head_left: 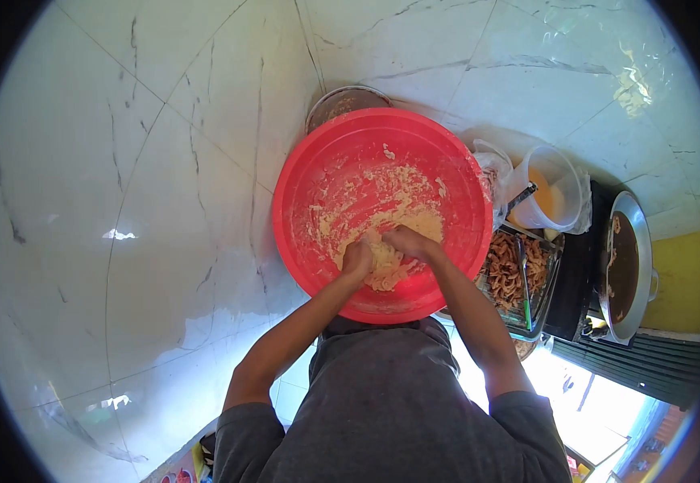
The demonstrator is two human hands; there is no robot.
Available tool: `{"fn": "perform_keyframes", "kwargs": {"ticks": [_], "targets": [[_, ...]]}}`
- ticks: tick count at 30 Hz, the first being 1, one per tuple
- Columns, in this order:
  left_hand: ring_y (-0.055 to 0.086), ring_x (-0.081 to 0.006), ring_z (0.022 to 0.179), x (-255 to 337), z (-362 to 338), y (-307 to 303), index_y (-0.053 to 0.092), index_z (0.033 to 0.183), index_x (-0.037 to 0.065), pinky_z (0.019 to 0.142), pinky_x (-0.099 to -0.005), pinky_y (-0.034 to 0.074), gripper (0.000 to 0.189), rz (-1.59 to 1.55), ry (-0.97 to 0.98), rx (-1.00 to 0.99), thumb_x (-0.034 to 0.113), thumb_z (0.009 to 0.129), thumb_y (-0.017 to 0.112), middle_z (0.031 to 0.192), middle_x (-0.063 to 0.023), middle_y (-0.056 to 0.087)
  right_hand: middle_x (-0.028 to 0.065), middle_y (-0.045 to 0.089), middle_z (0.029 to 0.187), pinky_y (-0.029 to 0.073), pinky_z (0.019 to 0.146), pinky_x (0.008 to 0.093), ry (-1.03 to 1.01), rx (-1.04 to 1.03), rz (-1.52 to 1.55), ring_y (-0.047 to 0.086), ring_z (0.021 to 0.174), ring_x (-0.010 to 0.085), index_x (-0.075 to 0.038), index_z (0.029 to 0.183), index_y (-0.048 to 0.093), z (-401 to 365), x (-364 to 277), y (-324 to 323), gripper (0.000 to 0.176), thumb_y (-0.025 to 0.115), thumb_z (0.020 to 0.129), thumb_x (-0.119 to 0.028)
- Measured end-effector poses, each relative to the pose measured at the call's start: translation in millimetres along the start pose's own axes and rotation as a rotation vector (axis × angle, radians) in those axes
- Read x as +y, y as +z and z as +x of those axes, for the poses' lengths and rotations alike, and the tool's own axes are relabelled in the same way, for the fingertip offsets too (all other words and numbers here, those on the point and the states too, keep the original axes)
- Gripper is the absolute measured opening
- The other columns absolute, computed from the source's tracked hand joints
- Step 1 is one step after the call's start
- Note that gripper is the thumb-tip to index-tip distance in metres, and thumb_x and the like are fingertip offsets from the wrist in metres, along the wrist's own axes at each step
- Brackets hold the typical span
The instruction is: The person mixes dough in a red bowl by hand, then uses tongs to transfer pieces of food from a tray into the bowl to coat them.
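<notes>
A wide red plastic basin (302,153) holds pale, crumbly dough (422,216), with loose flour and bits stuck to its wall. Both of my hands are down inside it, close together near the side nearest my body. The fingers of my left hand (356,259) are curled into the dough at the left of the lump. My right hand (409,241) is closed on the dough at the lump's right side, knuckles up. My fingertips are partly hidden in the mixture.
A tray of fried brown pieces (505,270) with tongs (525,282) lies right of the basin. Behind it stands a clear plastic tub (555,189) with yellow-orange contents. A wok (644,266) of brown oil sits farther right. Tiled walls (181,161) close in left and behind.
</notes>
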State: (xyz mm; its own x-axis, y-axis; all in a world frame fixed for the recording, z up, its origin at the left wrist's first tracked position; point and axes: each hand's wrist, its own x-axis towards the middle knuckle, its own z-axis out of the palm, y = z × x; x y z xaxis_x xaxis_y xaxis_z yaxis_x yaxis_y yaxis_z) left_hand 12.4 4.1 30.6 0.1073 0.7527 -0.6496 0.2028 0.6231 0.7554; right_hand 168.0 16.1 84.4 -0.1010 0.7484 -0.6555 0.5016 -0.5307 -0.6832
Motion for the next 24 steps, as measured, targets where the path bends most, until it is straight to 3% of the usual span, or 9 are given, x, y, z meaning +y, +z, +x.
{"fn": "perform_keyframes", "kwargs": {"ticks": [2,5,8,10,13,16,19,22,24], "targets": [[0.060,-0.0352,0.095,33.1,-22.8,-25.0,0.059,0.102,-0.008,0.084,-0.0409,0.044,0.052,0.229,0.001,-0.094,0.036,0.093,0.034,0.099,-0.0263,0.062,0.0217,0.064,0.081,0.050,0.072,0.0404,-0.016,-0.107,-0.158,0.064,0.079,0.0297,0.005,0.090,0.062,-6.0,-7.9,-16.0,0.044,0.049,0.082,-0.036],[0.056,-0.0381,0.103,33.8,-16.0,-41.5,0.059,0.103,-0.007,0.085,-0.0423,0.042,0.054,0.269,0.035,-0.117,0.039,0.092,0.034,0.102,-0.0282,0.060,0.0237,0.064,0.087,0.048,0.077,0.0418,-0.059,0.305,-0.372,0.063,0.082,0.0346,0.003,0.090,0.063,-1.1,-5.5,-4.7,0.046,0.047,0.083,-0.039],[0.055,-0.0397,0.104,35.1,-12.3,-45.1,0.060,0.105,-0.004,0.088,-0.0438,0.041,0.052,0.332,0.066,0.002,0.039,0.092,0.034,0.106,-0.0274,0.059,0.0201,0.064,0.098,0.048,0.081,0.0419,-0.067,0.099,-0.398,0.062,0.089,0.0358,-0.005,0.091,0.067,13.3,-2.7,24.9,0.039,0.050,0.080,-0.039],[0.055,-0.0398,0.105,38.5,-13.4,-43.5,0.059,0.107,-0.003,0.089,-0.0441,0.041,0.051,0.324,0.079,0.034,0.039,0.092,0.034,0.108,-0.0270,0.059,0.0189,0.065,0.098,0.048,0.083,0.0417,-0.247,-0.088,-0.627,0.062,0.092,0.0349,-0.009,0.095,0.068,12.4,-4.3,51.4,0.040,0.051,0.079,-0.042],[0.054,-0.0398,0.107,42.5,-18.8,-44.2,0.057,0.111,-0.002,0.091,-0.0439,0.040,0.051,0.358,0.073,0.046,0.039,0.092,0.034,0.111,-0.0271,0.057,0.0185,0.065,0.099,0.047,0.086,0.0413,-0.228,-0.280,-0.634,0.061,0.095,0.0347,-0.006,0.100,0.067,-11.2,-26.2,63.4,0.048,0.052,0.078,-0.046],[0.054,-0.0384,0.109,37.4,-13.7,-48.7,0.055,0.116,-0.002,0.092,-0.0434,0.040,0.051,0.353,0.059,0.037,0.038,0.092,0.035,0.114,-0.0261,0.056,0.0185,0.066,0.091,0.051,0.077,0.0401,-0.166,-0.372,-0.575,0.064,0.087,0.0304,-0.004,0.097,0.067,-28.9,-36.8,38.3,0.047,0.056,0.079,-0.046],[0.055,-0.0350,0.107,26.4,-9.9,-42.2,0.054,0.116,-0.004,0.091,-0.0420,0.041,0.050,0.157,0.024,0.021,0.036,0.092,0.036,0.116,-0.0239,0.057,0.0194,0.067,0.085,0.054,0.067,0.0392,0.013,-0.297,-0.236,0.067,0.078,0.0273,-0.002,0.092,0.068,-36.6,-33.9,-0.4,0.040,0.058,0.079,-0.039],[0.060,-0.0286,0.095,-33.3,40.4,-20.5,0.053,0.116,-0.001,0.080,-0.0392,0.048,0.046,-0.114,-0.125,-0.059,0.034,0.093,0.036,0.110,-0.0186,0.059,0.0221,0.066,0.083,0.055,0.057,0.0377,0.203,0.167,-0.341,0.067,0.066,0.0286,0.001,0.090,0.067,-21.9,-12.7,-19.7,0.037,0.056,0.082,-0.034],[0.063,-0.0260,0.087,-34.7,40.8,-4.9,0.053,0.115,0.001,0.072,-0.0382,0.052,0.043,-0.282,-0.289,-0.109,0.033,0.094,0.035,0.105,-0.0169,0.060,0.0231,0.065,0.082,0.054,0.054,0.0390,0.222,0.107,-0.407,0.066,0.060,0.0305,0.005,0.091,0.065,-13.9,1.6,-15.6,0.041,0.055,0.083,-0.034]]}}
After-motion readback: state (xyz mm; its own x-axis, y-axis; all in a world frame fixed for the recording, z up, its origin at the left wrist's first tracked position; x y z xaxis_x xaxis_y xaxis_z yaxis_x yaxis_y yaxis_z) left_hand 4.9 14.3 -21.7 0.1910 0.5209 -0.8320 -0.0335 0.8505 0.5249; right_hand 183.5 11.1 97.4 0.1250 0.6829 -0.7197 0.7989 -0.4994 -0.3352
